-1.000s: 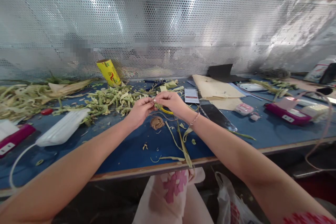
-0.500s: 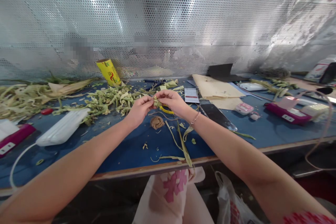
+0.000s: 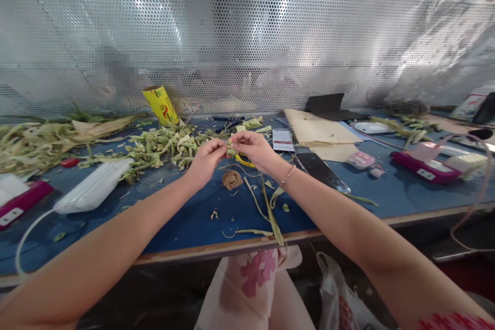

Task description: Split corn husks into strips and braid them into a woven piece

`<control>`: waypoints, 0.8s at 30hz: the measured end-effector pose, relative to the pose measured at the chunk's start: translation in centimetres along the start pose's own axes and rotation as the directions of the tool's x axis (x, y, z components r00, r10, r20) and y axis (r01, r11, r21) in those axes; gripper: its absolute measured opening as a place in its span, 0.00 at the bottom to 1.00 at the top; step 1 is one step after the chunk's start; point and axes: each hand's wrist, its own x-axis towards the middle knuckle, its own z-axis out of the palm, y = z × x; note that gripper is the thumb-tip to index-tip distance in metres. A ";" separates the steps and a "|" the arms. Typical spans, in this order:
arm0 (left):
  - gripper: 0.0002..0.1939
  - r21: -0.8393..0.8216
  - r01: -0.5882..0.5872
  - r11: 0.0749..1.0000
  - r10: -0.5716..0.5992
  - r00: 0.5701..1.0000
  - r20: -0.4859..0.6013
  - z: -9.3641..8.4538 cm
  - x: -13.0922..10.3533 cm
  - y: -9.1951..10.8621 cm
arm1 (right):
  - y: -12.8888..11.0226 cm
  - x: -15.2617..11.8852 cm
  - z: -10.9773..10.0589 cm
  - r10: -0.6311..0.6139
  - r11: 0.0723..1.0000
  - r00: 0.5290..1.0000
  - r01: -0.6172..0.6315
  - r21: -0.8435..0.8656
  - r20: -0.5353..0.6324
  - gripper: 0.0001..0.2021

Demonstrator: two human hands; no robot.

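Observation:
Both hands meet above the middle of the blue table. My left hand (image 3: 208, 163) pinches one side of a small pale-green piece of dried leaf (image 3: 231, 148). On the other side, the fingers of my right hand (image 3: 253, 149) are closed on the same piece, hiding part of it. Just below the hands lies a small ball of brown twine (image 3: 232, 180). A yellow ring-shaped thing (image 3: 244, 161) shows partly behind my right hand. Long dried leaf strips (image 3: 273, 216) lie to the right of the twine, reaching the table's front edge.
A heap of pale-green leaf pieces (image 3: 170, 147) lies left of my hands, with a yellow tube (image 3: 160, 105) behind. A white power bank or adapter (image 3: 93, 185) with a cable is at left. Right are a phone (image 3: 323, 171), brown paper (image 3: 320, 129) and a power strip (image 3: 425, 167). Perforated metal (image 3: 247, 36) stands behind.
Almost nothing differs. Both hands keep their pinch on the leaf piece, with only slight shifts of the fingers and of the view.

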 end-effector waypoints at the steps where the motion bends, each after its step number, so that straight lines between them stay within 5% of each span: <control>1: 0.04 -0.007 -0.005 1.000 0.005 1.000 0.001 0.0 0.0 0.0 | 0.1 0.0 0.0 0.011 1.000 1.000 -0.011 0.025 0.002 0.08; 9: 0.06 -0.019 -0.031 0.999 0.030 0.999 -0.023 0.3 0.0 0.0 | 0.1 -0.2 0.2 0.005 0.996 1.000 -0.005 0.086 -0.002 0.08; 18: 0.06 -0.012 -0.032 0.999 0.032 0.999 -0.020 0.0 0.1 -0.3 | 0.2 -0.2 0.4 -0.103 0.994 0.993 0.100 -0.053 -0.050 0.07; 24: 0.07 0.046 -0.047 0.998 0.047 0.999 -0.006 0.0 0.0 -0.3 | 0.1 -0.2 0.3 -0.051 0.996 0.995 0.044 -0.082 -0.083 0.05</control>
